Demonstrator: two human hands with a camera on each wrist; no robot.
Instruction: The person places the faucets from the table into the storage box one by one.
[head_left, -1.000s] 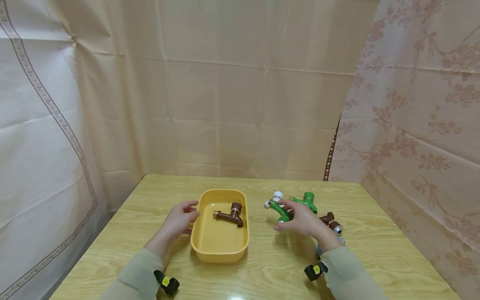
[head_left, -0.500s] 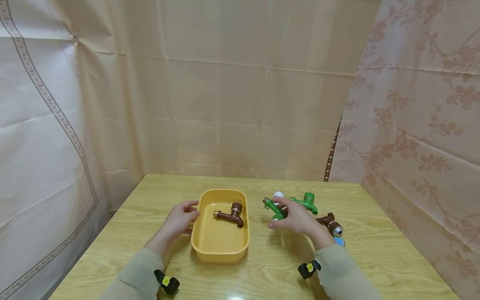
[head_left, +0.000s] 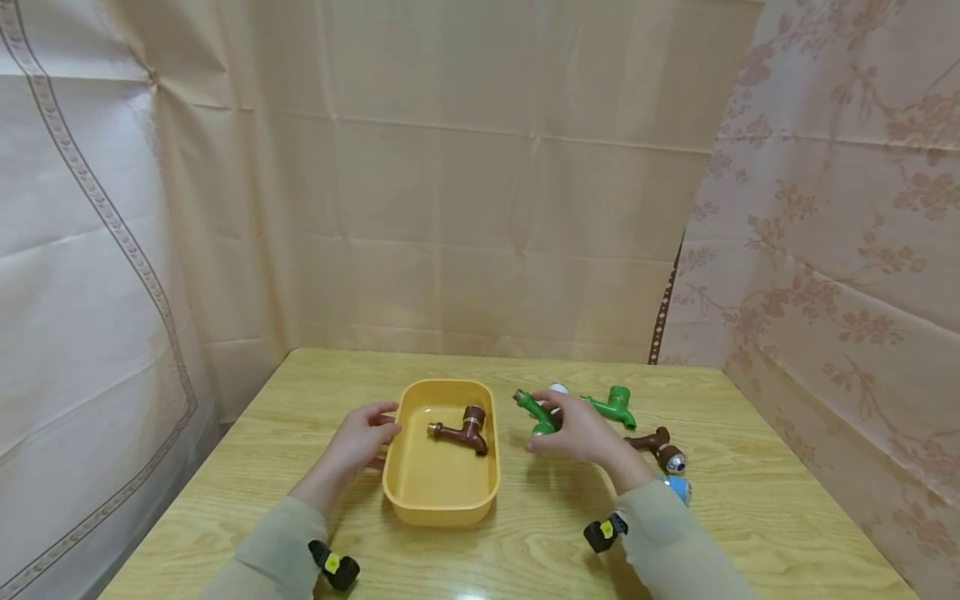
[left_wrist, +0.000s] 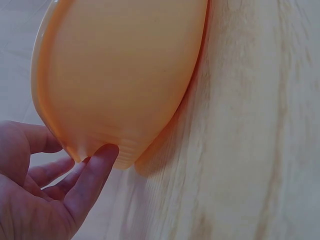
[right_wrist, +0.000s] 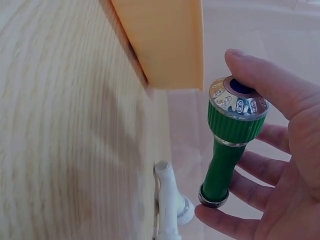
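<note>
My right hand grips a green tap with a brass threaded end, held up to the right of a yellow plastic basin. In the right wrist view, the thumb presses the green tap's silver knob end and the fingers support its other side. Inside the basin lies a brown tap. My left hand rests at the basin's left side. In the left wrist view, its relaxed fingers and thumb touch the basin at its rim and wall.
Right of the basin on the wooden table lie a second green tap, another brown tap and a blue-ended piece. A white tap lies behind my right hand. Curtains hang around the table.
My right hand has moved left toward the basin, carrying the green tap. The blue-ended piece has come into fuller view behind it. My left hand and the basin have stayed put.
</note>
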